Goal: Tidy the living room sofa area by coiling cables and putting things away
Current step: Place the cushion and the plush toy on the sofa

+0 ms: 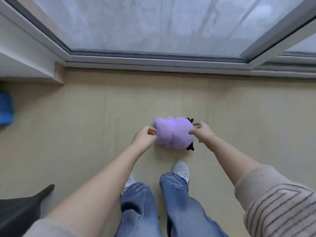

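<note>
Head view, looking down. A purple plush toy point(173, 133) with small black parts at its right end is held out in front of the person, above the pale wooden floor point(85, 117) and just beyond the two feet. The left hand point(144, 136) pinches the toy's left edge with curled fingertips. The right hand point(201, 131) grips the toy's right end, thumb on the near side and fingers curled over the top. Both forearms are bare, with knitted striped sleeves point(277, 204) pushed up near the elbows. Below the toy stand blue jeans point(177, 202) and light shoes point(181, 169), the right shoe closer to the toy. Beyond the toy runs a white-framed glass door point(153, 31) along the floor's far edge. Far left of the toy, at the picture's edge, lies a blurred blue object point(6, 110); left and nearer than the toy, a dark grey fabric shape point(22, 207) rests on the floor.
</note>
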`<state>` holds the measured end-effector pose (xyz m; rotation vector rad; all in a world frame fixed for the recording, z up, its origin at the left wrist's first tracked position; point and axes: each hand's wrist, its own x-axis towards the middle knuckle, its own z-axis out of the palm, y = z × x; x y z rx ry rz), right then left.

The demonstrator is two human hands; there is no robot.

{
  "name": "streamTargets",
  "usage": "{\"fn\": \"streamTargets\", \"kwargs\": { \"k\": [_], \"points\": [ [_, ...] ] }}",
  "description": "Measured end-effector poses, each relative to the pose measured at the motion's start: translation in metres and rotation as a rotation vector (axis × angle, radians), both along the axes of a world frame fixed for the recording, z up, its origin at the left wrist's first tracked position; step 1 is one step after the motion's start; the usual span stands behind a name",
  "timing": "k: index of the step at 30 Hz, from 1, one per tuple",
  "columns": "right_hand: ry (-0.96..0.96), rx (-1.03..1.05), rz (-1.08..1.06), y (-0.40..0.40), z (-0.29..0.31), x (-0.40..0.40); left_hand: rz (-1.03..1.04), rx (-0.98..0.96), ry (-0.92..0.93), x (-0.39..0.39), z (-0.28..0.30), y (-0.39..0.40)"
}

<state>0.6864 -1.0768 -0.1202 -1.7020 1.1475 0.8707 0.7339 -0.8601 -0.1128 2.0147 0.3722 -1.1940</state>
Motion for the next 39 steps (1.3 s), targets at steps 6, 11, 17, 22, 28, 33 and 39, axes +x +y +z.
{"fn": "streamTargets", "kwargs": {
  "k": [6, 11, 17, 22, 28, 33, 39],
  "points": [
    [0.126, 0.048, -0.319, -0.009, -0.119, -0.018, -0.02, 0.013, 0.024, -0.004, -0.122, -0.028],
    [-0.004, 0.175, -0.484, 0.006, -0.155, -0.035, 0.105, -0.227, 0.165, -0.018, -0.161, -0.027],
    [-0.207, 0.19, -0.554, 0.012, -0.065, -0.009, 0.277, -0.1, 0.001, 0.007, -0.082, -0.013],
    [-0.351, 0.2, -0.331, 0.031, 0.083, 0.027, 0.423, -0.09, -0.022, 0.033, 0.05, 0.039],
    [-0.537, 0.24, 0.396, 0.086, 0.229, 0.081, 0.634, -0.288, 0.255, 0.041, 0.216, 0.126],
    [-0.583, 0.284, 0.874, 0.178, 0.322, 0.126, 0.793, -0.298, 0.206, 0.021, 0.303, 0.204],
    [-0.852, 0.339, 1.144, 0.332, 0.414, 0.149, 1.168, -0.31, 0.032, -0.024, 0.382, 0.344]
  ]
}}
